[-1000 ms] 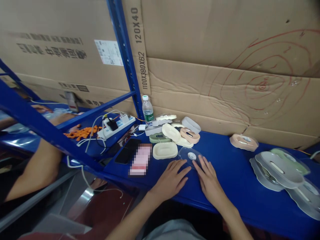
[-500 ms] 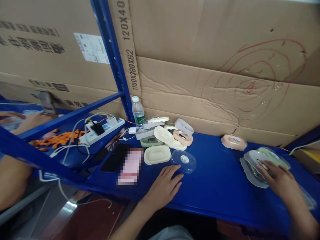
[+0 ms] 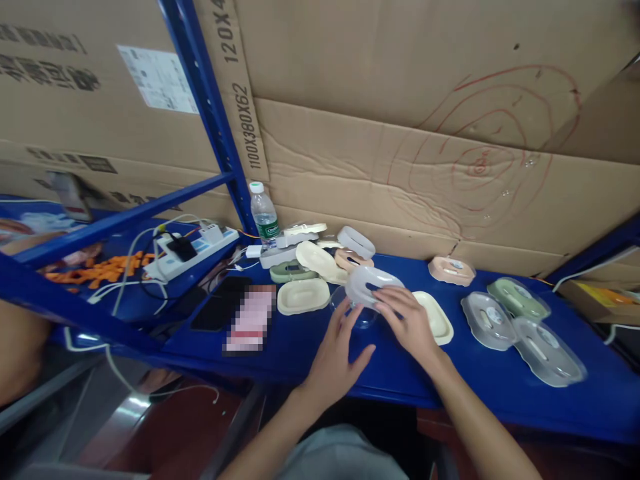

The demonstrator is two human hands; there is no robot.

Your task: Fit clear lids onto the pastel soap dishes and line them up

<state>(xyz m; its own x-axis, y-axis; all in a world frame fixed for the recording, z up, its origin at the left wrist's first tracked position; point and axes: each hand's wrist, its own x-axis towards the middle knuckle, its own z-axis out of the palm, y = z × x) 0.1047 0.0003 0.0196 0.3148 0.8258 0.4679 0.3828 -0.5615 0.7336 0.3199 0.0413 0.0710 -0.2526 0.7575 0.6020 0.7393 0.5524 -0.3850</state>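
Above shelf (image 3: 493, 387), grey oblong cover (image 3: 370, 275) crosswise, right hand (image 3: 411, 325) pinching it, left hand (image 3: 335, 353) spread

Wears a plain greyish-blue cloth top (image 3: 345, 457), rounded in front; leaves left hand (image 3: 333, 353), right hand (image 3: 407, 321) and both slim forearms (image 3: 467, 410) bare.
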